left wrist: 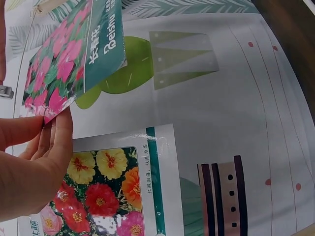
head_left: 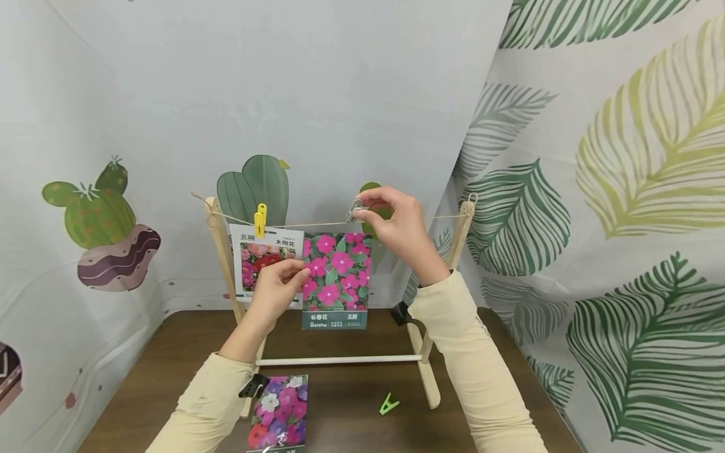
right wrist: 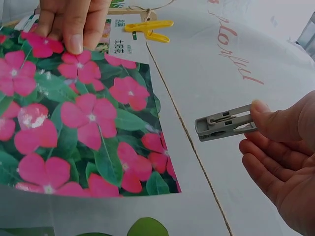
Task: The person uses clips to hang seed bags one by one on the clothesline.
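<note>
My left hand [head_left: 277,289] pinches the left edge of a seed packet [head_left: 338,280] with pink flowers and a dark green band, holding it just below the twine [head_left: 317,224]. In the right wrist view the packet's top edge lies beside the twine, apart from it. My right hand [head_left: 399,229] pinches a grey clothespin [right wrist: 224,123] by its handle end; the clothespin's jaws point toward the twine. To the left, a white seed packet [left wrist: 103,191] with red and yellow flowers hangs from the twine under a yellow clothespin [head_left: 260,220].
The twine runs between two posts of a wooden rack [head_left: 460,236], joined low down by a white crossbar [head_left: 340,360]. On the brown table [head_left: 187,377] lie a green clothespin [head_left: 388,404] and another flower packet [head_left: 280,412]. A leaf-patterned curtain [head_left: 521,207] stands behind.
</note>
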The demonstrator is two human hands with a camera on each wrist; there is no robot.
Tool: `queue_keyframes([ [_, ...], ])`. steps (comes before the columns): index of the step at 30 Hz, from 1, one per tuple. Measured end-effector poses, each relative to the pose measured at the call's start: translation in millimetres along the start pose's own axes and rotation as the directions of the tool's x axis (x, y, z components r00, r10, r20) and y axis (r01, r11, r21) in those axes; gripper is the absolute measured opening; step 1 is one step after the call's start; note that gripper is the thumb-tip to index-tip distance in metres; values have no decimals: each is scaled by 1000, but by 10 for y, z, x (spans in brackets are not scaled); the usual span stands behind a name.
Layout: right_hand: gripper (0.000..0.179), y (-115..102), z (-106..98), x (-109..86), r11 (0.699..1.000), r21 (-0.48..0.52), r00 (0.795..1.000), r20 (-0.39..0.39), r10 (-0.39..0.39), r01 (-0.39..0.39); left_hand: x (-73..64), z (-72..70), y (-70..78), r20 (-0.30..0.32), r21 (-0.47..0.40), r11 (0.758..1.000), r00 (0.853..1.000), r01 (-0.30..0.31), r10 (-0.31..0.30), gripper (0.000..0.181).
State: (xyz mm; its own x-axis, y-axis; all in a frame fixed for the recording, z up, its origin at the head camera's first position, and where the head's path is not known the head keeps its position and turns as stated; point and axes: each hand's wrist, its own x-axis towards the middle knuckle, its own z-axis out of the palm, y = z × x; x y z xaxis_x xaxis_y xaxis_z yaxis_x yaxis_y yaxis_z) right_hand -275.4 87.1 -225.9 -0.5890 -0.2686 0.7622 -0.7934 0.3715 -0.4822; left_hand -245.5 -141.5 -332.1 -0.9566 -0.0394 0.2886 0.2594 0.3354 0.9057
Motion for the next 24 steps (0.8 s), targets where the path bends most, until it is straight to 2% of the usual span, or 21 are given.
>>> queue_keyframes([
  [6,19,-12,38,34,999,25,999,23,33,-34,26,15,8,5,-41,999,1000,-12,13,22],
  [14,17,4,79,53,997,46,997,58,57,-60,41,12,23,13,-48,999,1000,-21,21,22],
  [24,18,28,136,82,992,-3,985,115,129,-130,32,28,46,11,-46,999,1000,1,-1,23],
])
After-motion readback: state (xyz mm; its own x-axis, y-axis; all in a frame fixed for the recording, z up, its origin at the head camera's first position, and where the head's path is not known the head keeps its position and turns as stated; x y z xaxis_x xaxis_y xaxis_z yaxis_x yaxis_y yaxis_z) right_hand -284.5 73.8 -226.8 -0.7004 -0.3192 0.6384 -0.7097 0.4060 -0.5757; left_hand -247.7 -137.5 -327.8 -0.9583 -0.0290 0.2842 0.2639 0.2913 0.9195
